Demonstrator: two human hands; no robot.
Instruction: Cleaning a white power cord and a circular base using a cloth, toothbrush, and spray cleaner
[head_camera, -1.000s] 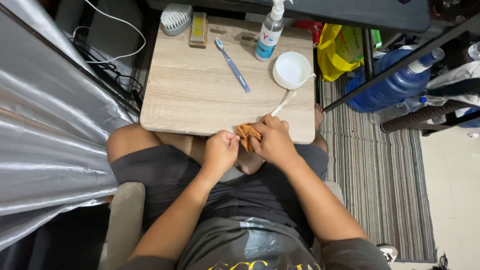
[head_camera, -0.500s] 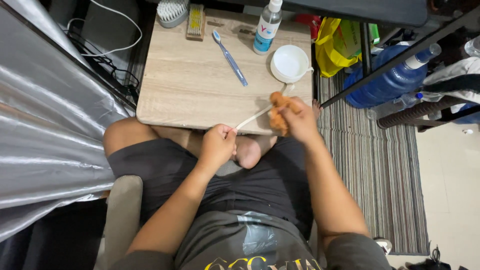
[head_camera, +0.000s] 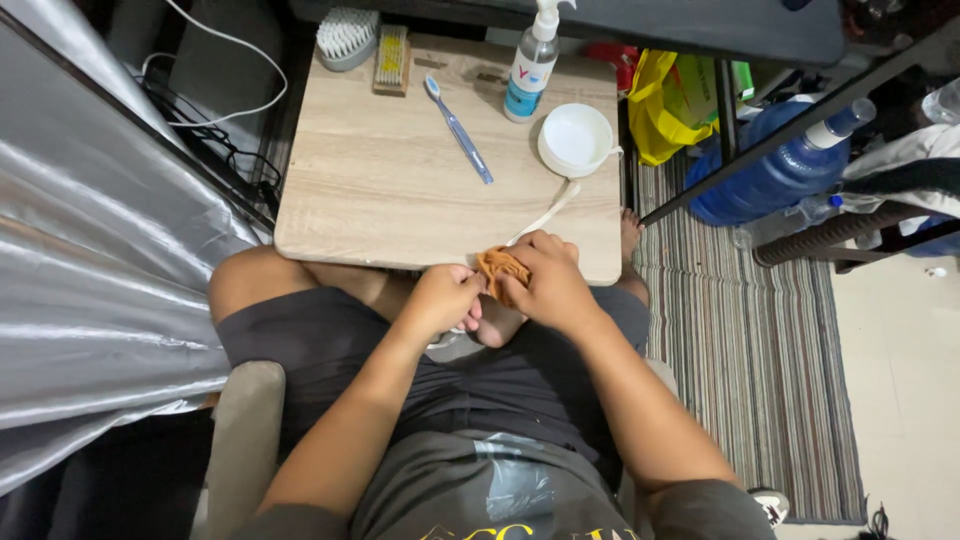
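My right hand (head_camera: 552, 288) is shut on a crumpled orange cloth (head_camera: 498, 268) at the front edge of the small wooden table (head_camera: 380, 200). The cloth is wrapped around a white lace-like strip (head_camera: 546, 214), which runs from my hands across the table toward a white bowl (head_camera: 577, 140). My left hand (head_camera: 440, 300) sits just left of the cloth, over my lap, pinching the near end of the strip. The two hands almost touch.
On the table lie a blue toothbrush (head_camera: 458, 128), a pump bottle (head_camera: 530, 65), a scrub brush (head_camera: 347, 38) and a wooden brush (head_camera: 390, 60). To the right are a yellow bag (head_camera: 668, 110), a blue water jug (head_camera: 770, 178) and a striped rug (head_camera: 740, 350). A silver curtain (head_camera: 90, 280) hangs at left.
Half a second ago my right hand had slid the cloth out along the strip to the right. Now it is back beside my left hand at the table's front edge.
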